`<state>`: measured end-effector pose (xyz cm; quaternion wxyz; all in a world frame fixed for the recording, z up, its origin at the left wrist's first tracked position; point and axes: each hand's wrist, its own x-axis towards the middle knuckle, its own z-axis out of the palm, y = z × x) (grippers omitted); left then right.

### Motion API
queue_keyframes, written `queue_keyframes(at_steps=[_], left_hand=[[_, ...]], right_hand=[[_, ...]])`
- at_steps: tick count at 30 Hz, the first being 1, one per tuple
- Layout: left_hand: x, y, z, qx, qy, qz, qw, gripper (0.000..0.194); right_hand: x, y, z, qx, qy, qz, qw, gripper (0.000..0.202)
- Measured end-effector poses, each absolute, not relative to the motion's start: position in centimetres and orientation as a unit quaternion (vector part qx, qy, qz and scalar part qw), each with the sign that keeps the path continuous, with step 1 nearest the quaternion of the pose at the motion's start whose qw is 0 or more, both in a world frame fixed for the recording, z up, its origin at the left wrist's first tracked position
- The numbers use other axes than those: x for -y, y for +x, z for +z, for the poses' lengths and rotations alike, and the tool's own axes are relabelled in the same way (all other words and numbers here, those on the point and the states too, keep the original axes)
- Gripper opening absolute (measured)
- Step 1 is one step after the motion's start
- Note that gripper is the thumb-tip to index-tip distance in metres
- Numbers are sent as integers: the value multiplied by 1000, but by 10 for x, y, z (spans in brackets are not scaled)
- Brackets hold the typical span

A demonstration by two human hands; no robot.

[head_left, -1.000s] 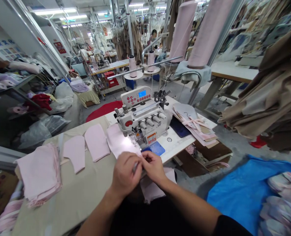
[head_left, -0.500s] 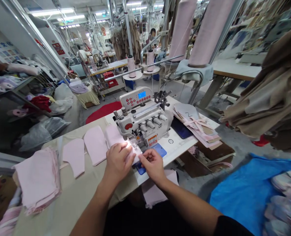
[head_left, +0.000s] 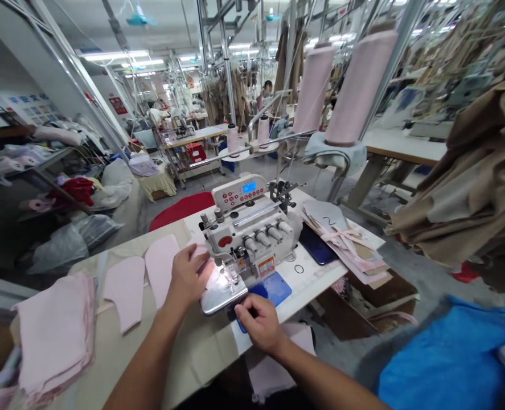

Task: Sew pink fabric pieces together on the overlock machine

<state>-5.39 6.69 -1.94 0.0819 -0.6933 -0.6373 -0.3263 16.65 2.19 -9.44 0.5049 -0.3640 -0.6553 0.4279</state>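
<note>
A white overlock sewing machine (head_left: 252, 233) with a lit display stands on the table. My left hand (head_left: 188, 273) rests at its left side, fingers stretched out over a pale pink fabric piece (head_left: 212, 276) beside the lit needle area. The hand covers part of that piece. My right hand (head_left: 258, 322) is at the front of the machine's bare metal plate (head_left: 224, 299), its fingers curled in and thumb against them. Whatever it may hold is hidden. Close to the right hand is a blue plate (head_left: 278, 288).
Cut pink pieces (head_left: 124, 287) lie left, beside a stacked pink pile (head_left: 56, 330). A dark phone (head_left: 318, 245) and tied fabric bundle (head_left: 346, 236) sit right. Large pink thread cones (head_left: 363, 85) stand behind. A blue sheet (head_left: 444, 353) and cardboard box (head_left: 354, 307) are below right.
The pink piece has shifted back off the front plate, leaving the metal showing. My left hand has moved left, and my right hand has come away from the fabric and curled. The view has tilted up.
</note>
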Motion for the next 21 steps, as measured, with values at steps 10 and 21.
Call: queue_keyframes(at_steps=[10, 21], left_hand=[[5, -41, -23, 650, -661, -370, 66, 34], [112, 37, -80, 381, -759, -267, -455, 33]], right_hand=[[-19, 165, -94, 687, -364, 405, 481, 34], [-9, 175, -71, 304, -316, 770, 463, 40]])
